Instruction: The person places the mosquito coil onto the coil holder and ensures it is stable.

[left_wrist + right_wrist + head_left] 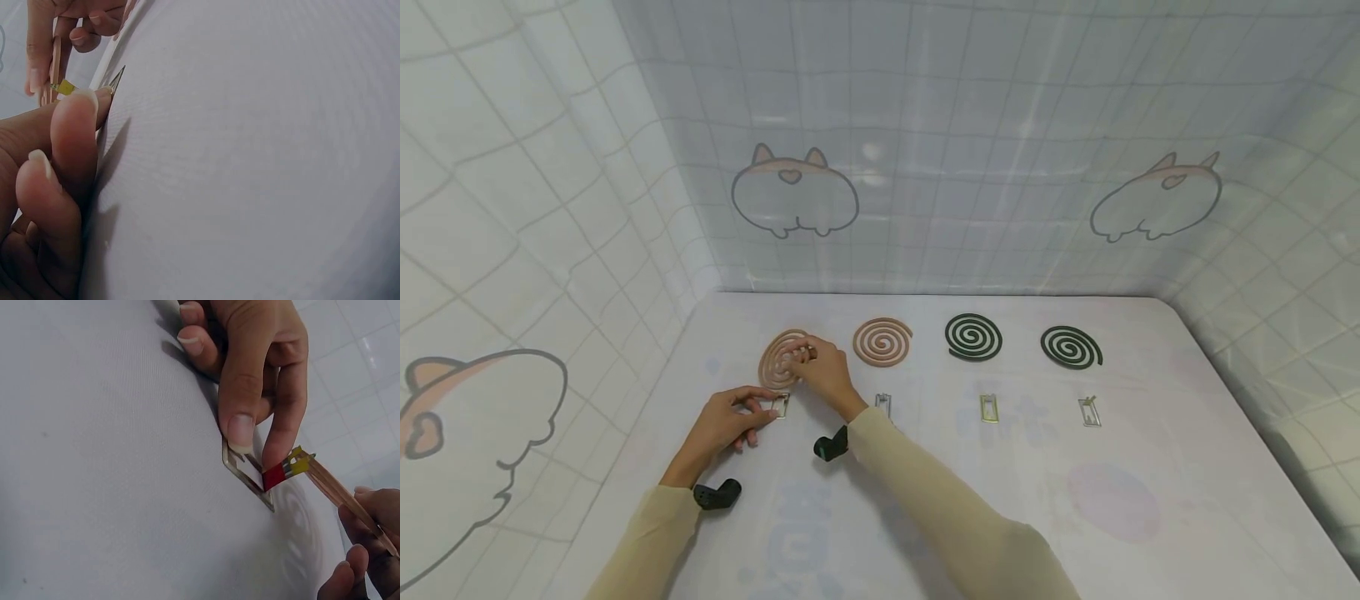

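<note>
A brown mosquito coil point(772, 367), tilted up off the table, is gripped by my right hand point(825, 372) between fingers and thumb. Its near edge meets a small metal coil stand point(783, 406) lying on the table. My left hand point(728, 418) pinches the left side of that stand with thumb and forefinger. In the right wrist view, the stand's rectangular frame point(248, 477) lies under the left thumb, and the coil's edge point(334, 484) touches a raised red-and-yellow piece point(284, 470). How the coil and that piece join cannot be told.
Along the back lie another brown coil point(882, 342) and two green coils point(973, 337) point(1071, 347). In front of them are three more metal stands point(883, 404) point(989, 408) point(1090, 412). Patterned curtain walls point(955, 225) enclose the white table point(1000, 500) at the back and sides.
</note>
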Available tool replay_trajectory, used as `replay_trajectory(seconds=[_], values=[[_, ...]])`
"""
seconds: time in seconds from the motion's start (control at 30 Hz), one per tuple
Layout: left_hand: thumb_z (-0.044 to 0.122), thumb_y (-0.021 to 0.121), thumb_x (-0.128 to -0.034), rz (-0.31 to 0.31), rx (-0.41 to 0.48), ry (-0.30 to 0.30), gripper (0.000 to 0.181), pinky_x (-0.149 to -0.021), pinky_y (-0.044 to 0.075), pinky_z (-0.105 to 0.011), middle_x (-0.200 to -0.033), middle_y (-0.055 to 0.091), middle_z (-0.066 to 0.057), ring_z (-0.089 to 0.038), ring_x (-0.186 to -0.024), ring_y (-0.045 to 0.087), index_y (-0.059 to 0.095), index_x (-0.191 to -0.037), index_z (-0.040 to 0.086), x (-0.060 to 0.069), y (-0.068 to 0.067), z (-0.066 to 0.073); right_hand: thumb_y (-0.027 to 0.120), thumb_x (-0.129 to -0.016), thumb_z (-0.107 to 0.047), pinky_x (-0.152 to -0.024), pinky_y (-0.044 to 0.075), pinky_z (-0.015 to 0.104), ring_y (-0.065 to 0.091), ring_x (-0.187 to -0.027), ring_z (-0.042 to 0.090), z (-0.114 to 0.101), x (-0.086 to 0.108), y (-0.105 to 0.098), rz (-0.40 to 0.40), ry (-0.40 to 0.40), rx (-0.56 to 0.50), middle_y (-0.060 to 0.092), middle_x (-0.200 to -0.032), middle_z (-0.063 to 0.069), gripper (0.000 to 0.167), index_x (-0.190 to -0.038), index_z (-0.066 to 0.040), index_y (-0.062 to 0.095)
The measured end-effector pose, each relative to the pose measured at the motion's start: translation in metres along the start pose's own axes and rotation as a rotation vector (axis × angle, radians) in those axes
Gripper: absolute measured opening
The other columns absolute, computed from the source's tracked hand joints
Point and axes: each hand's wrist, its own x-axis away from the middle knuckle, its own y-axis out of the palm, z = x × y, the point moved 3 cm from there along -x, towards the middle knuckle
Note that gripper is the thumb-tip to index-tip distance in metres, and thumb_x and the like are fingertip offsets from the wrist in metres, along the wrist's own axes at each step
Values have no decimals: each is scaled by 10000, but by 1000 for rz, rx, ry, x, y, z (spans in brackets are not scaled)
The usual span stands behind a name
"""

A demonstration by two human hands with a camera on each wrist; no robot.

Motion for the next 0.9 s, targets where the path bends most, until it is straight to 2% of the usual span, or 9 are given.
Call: replay_trajectory(seconds=[0.13, 0.37, 0.63, 0.73, 0.9], values=[[279, 835, -893, -5, -9, 15, 456, -427, 507, -312, -928, 624, -122, -180, -507, 611, 685, -1262, 57, -1, -1, -1, 809, -914, -206, -548, 397, 215, 521, -649, 51, -4, 3, -1, 0, -15, 9, 685, -819, -113, 219, -1125, -170, 763], [299, 843, -883, -16, 7, 24, 464, -436, 514, -326, -927, 616, -132, -209, -518, 625, 687, -1255, 69, -3, 0, -5, 803, -914, -157, -536, 393, 220, 560, -694, 82, -12, 9, -3, -24, -41, -60, 699, -824, -65, 245, -1153, -133, 753], [264, 830, -896, -20, 14, 21, 439, -431, 510, -323, -897, 628, -138, -207, -507, 612, 682, -1260, 67, -2, 1, -6, 801, -923, -191, -545, 400, 220, 570, -730, 106, -19, 15, -2, -41, -57, -48, 706, -839, -73, 254, -1171, -163, 749], [275, 832, -894, -23, 14, 11, 427, -433, 507, -315, -802, 653, -131, -193, -493, 597, 679, -1235, 70, -3, 1, -5, 797, -928, -204, -562, 408, 222, 568, -733, 85, -22, 17, -3, -49, -60, -58, 717, -856, -63, 266, -1187, -166, 747], [323, 836, -885, -12, -4, -22, 401, -438, 498, -303, -582, 637, -105, -159, -455, 557, 651, -1058, 12, -1, 0, -5, 795, -932, -230, -578, 410, 223, 555, -717, 54, -26, 21, -2, -58, -82, -59, 709, -842, -82, 276, -1198, -178, 744]])
